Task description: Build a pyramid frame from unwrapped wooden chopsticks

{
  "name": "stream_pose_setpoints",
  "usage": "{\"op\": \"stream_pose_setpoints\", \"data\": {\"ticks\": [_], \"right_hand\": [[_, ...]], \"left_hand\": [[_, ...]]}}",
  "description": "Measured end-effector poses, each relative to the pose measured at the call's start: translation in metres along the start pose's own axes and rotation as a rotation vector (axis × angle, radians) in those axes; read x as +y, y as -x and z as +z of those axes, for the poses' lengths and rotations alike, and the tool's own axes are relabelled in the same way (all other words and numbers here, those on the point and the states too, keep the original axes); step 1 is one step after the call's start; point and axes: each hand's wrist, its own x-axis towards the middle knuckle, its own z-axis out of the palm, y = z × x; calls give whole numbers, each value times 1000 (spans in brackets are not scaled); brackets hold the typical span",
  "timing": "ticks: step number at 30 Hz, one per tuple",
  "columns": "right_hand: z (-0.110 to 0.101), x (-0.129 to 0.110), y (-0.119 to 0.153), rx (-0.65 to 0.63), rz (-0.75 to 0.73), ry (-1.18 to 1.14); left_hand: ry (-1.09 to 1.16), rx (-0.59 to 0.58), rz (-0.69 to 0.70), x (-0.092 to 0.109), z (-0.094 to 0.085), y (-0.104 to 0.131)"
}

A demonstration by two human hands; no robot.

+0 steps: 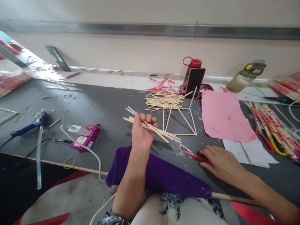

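Note:
My left hand [143,132] is closed around a loose bundle of thin wooden sticks [165,132], raised over the near part of the table. Just beyond them, a frame of joined sticks [184,135] lies on the dark surface, partly hidden by the bundle. Behind the frame is a pile of similar sticks [161,100]. My right hand [217,161] rests low on the table with its fingers on a slim red thing with clear plastic [191,153], which looks like a wrapper; its end is hidden under the fingers. A folded purple cloth [173,175] lies along the near edge.
Left are a blue glue gun [30,123] and a magenta power box [87,137] with a white cable. Pink paper [226,115] lies right, near scissors and packed sticks [274,125]. A phone [195,81] leans on a red-capped bottle [195,63]; another bottle [246,76] stands tilted in view.

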Motion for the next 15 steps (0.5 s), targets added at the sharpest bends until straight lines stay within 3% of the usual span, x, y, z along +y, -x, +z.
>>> {"op": "stream_pose_setpoints", "data": {"ticks": [4,7,12,15], "right_hand": [[15,0,2,105,-83,191],[2,4,0,107,-100,76],[-62,13,1,73,-2,-278],[-108,13,-8,208,25,-275]], "left_hand": [[16,-57,-68,-5,1,1],[15,-50,-77,-8,1,2],[7,-40,-81,-10,2,5],[64,-114,-119,-11,1,7]]}}
